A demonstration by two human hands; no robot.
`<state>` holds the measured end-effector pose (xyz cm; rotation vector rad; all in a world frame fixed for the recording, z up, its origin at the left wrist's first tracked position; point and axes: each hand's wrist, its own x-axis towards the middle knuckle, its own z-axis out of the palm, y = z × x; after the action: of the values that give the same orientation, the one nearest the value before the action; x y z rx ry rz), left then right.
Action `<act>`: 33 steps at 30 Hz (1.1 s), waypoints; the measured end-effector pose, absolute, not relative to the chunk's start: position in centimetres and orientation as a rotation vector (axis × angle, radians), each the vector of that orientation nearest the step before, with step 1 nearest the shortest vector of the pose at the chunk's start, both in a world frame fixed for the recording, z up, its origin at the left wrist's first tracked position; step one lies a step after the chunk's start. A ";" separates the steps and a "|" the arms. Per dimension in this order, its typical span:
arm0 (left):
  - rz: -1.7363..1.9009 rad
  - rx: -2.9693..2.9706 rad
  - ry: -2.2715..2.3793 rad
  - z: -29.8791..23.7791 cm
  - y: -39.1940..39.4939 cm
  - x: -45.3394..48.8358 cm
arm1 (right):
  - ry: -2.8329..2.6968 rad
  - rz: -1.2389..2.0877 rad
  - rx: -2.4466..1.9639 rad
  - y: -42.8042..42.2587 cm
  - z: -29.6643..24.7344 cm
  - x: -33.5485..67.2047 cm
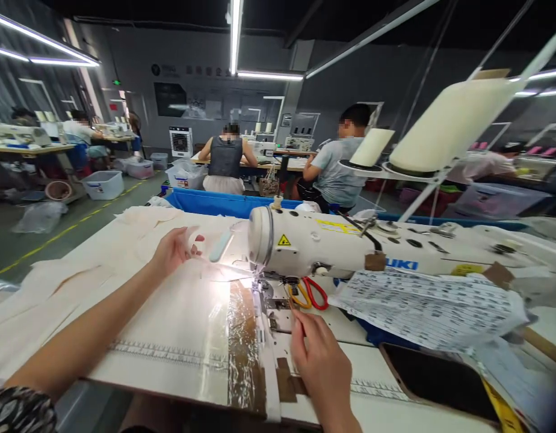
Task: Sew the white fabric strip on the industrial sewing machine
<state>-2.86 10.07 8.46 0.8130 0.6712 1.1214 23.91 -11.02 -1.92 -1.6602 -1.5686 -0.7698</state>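
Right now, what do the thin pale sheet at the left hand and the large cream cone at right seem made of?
Thin pale sheet: probably fabric, matte and limp, though blur hides any weave. Large cream cone: likely wound thread, matte, brown core showing on top.

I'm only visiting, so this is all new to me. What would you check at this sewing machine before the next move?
1. Lighting: ok. The tabletop glows brightly beside the needle area of the sewing machine.
2. Left hand clear of the needle area: ok. It is off to the left, holding pale fabric.
3. Right hand free of tools: cannot tell. Something thin may be at its fingertips.
4. Red and yellow handles out of the way: not ok, I'd say. They lie just beyond the right hand.
5. Phone aside: ok. It lies to the right of both hands.
6. Needle threaded: cannot tell, too small.
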 end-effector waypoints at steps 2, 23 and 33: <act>1.072 0.872 0.682 8.5 7.5 -6.6 | -1.625 -0.735 -1.559 -11.3 -1.8 22.4; 1.332 0.976 0.634 3.6 -5.7 -16.1 | -2.142 -0.351 -1.263 3.4 2.0 11.6; 1.364 2.100 1.305 5.8 -3.6 -15.8 | -2.095 -0.421 -1.157 -6.1 6.6 8.6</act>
<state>-15.76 -3.63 5.80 2.1002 1.3050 1.3642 8.61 -6.09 6.60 -1.1571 -2.0954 -0.4212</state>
